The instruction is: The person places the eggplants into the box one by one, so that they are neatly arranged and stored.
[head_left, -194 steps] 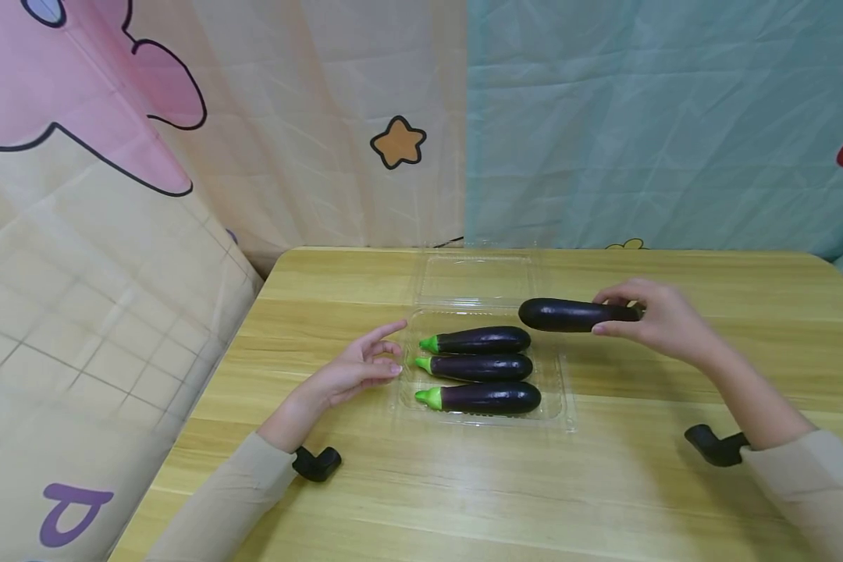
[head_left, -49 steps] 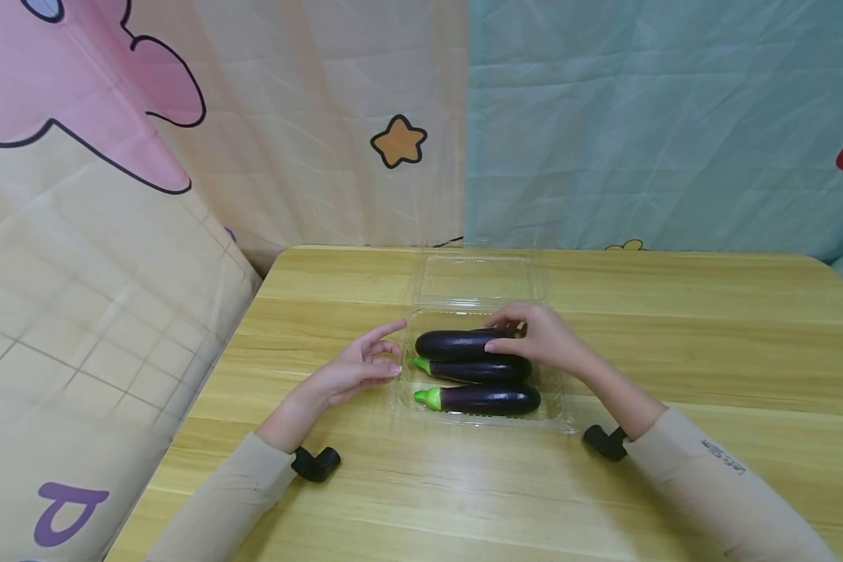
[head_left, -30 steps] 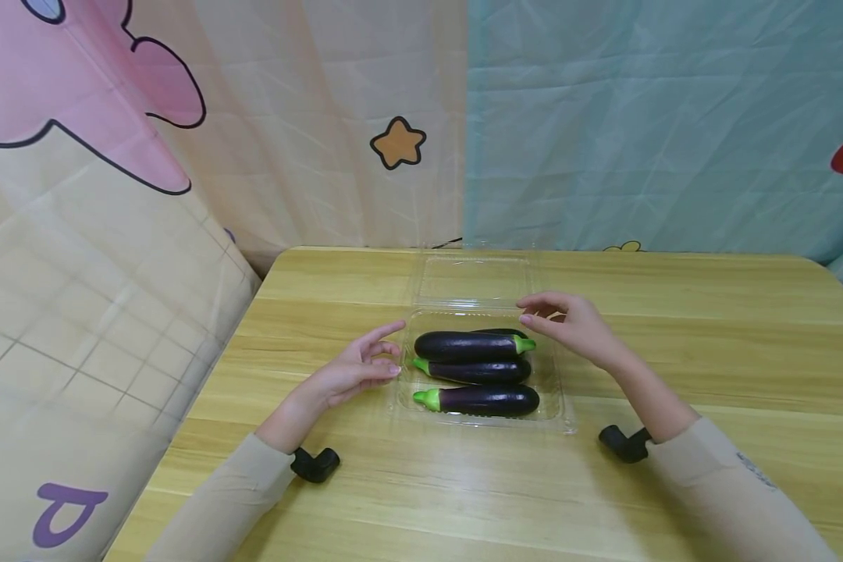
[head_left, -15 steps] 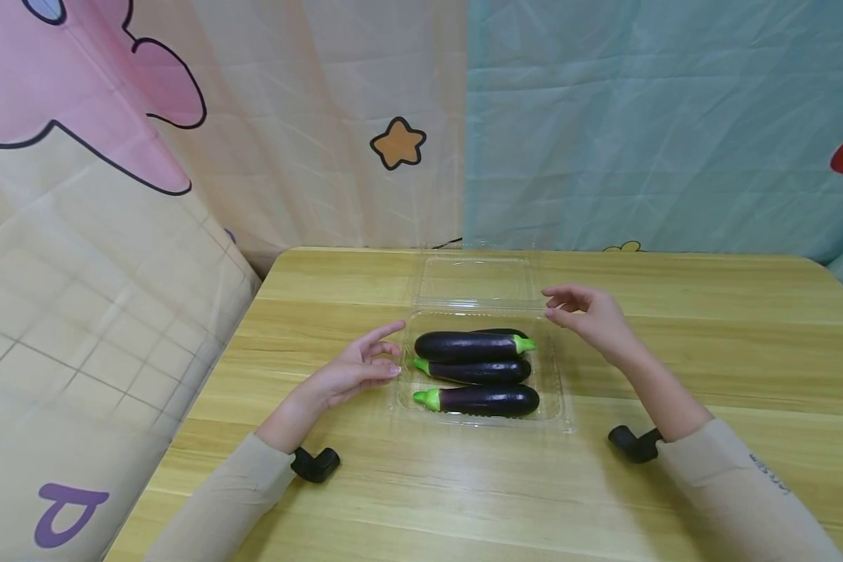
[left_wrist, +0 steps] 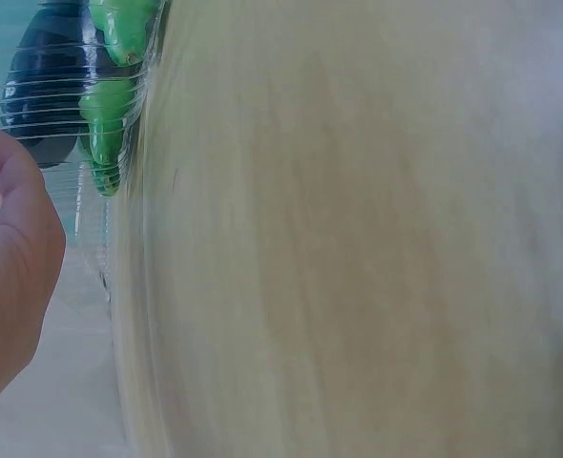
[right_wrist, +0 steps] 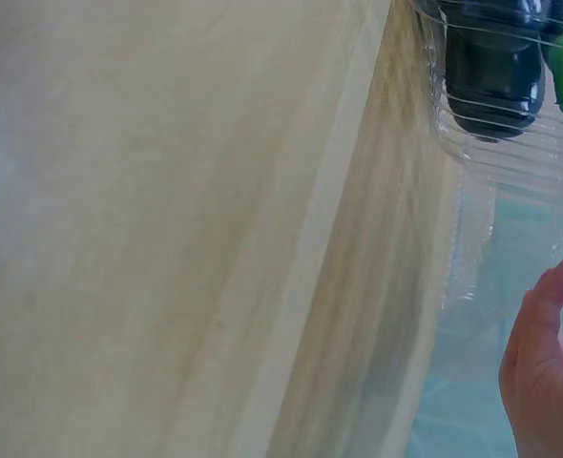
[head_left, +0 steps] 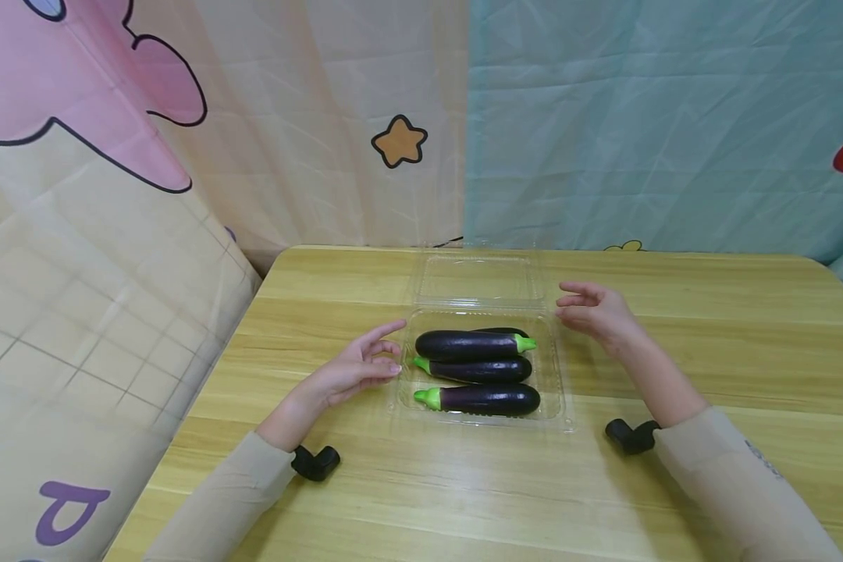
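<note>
A clear plastic clamshell container (head_left: 549,414) lies on the table with several eggplants in it. The front eggplant (head_left: 492,399) and the middle eggplant (head_left: 481,370) have their green stems to the left. Another eggplant (head_left: 464,345), stem to the right, rests on top towards the back and mostly hides the rear eggplant (head_left: 502,332). At the container's left edge is my left hand (head_left: 347,371), fingers loosely bent, holding nothing; whether it touches the rim I cannot tell. Beyond the back right corner my right hand (head_left: 599,314) hovers, fingers loosely bent around nothing.
The container's clear lid (head_left: 478,279) lies folded back towards the table's far edge. A wooden table (head_left: 464,492) spreads under everything. Behind it hangs a printed curtain (head_left: 569,140). A black wrist mount (head_left: 316,464) sits at my left cuff, another mount (head_left: 631,437) at my right.
My right hand has laid the eggplant it held on the rear part of the row, let go and drawn off to the right. The left hand has stayed put.
</note>
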Tool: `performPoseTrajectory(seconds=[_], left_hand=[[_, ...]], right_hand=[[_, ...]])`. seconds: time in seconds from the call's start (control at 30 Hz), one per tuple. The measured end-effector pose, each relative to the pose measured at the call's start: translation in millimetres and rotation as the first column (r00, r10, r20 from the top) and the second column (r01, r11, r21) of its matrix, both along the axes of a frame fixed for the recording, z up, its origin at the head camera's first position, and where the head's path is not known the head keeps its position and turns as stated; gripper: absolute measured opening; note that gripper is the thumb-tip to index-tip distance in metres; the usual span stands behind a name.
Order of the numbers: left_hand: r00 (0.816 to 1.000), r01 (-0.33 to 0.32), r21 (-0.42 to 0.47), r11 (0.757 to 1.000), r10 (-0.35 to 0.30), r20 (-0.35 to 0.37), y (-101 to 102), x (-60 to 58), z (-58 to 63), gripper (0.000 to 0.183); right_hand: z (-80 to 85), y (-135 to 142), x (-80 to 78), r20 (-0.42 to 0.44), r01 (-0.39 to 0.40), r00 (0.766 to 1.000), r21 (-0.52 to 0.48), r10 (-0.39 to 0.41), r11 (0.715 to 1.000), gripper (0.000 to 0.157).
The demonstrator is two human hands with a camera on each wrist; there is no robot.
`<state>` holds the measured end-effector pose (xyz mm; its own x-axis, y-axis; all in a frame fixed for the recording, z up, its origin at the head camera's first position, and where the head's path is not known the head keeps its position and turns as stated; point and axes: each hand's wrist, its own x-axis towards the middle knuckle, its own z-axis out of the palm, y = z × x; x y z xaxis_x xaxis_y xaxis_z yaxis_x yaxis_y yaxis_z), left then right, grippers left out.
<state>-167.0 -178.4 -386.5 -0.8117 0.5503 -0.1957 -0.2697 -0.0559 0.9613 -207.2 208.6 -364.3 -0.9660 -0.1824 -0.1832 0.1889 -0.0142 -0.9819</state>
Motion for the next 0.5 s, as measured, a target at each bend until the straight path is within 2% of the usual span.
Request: performPoseTrajectory(seconds=[0.07, 0.2, 0.5], left_hand=[[1.0, 0.003, 0.001, 1.0, -0.003, -0.003, -0.1, -0.4, -0.2, 0.074], [1.0, 0.007, 0.007, 1.0, -0.007, -0.004, 0.1, -0.9, 0.1, 0.075], [1.0, 0.005, 0.01, 1.0, -0.005, 0.005, 0.3, -0.3, 1.4, 0.075]], right_hand=[[-1.1, 1.5, -2.7, 0.048, -0.012, 0.999, -0.08, 0.016, 0.997, 0.068], [-2.5, 2.8, -6.1, 0.096, -0.042, 0.994, -0.151, 0.056, 0.988, 0.069], [-1.7, 2.1, -9.4, 0.18, -0.052, 0.979, -0.248, 0.098, 0.967, 0.068]])
